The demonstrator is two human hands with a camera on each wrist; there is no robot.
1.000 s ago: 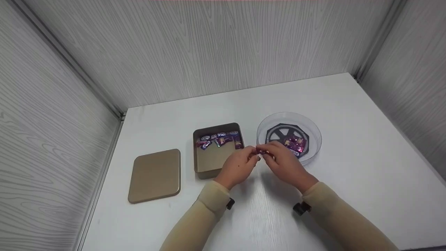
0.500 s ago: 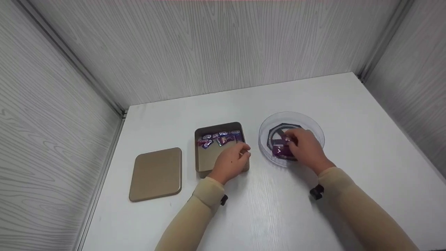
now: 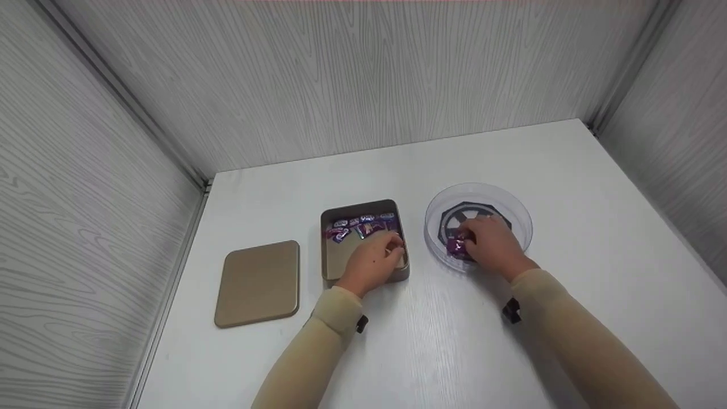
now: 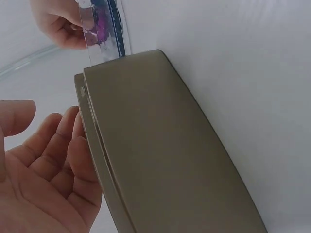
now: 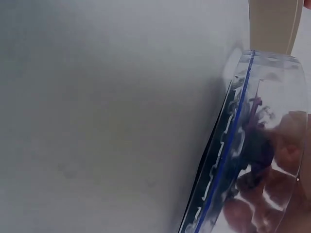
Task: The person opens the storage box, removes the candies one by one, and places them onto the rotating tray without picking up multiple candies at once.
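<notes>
My left hand [image 3: 372, 261] hovers over the front right of an open gold tin [image 3: 324, 255]. Its fingers are loosely curled with nothing between them, and the thumb stands apart in the left wrist view. Along the tin's back lie several purple and blue wrapped candies [image 3: 370, 228]. My right hand [image 3: 495, 245] reaches into a round clear plastic dish [image 3: 525, 211], fingers curled at purple wrapped candies [image 3: 456, 247]. Through the dish's clear wall [image 5: 279, 73], the right wrist view shows fingertips around a dark purple candy [image 5: 260, 153]; the exact grip is blurred.
A flat gold lid [image 3: 258, 284] lies on the white table [image 3: 420, 352] to the left of the tin. The dish has a dark wheel-like pattern [image 3: 448, 218] on its bottom. Pale wood-grain panels [image 3: 363, 74] stand behind the table and at both sides.
A second ago both hands met between tin and dish, pinching a purple candy. Since then the left hand has drawn back over the tin, and the right hand has moved into the dish.
</notes>
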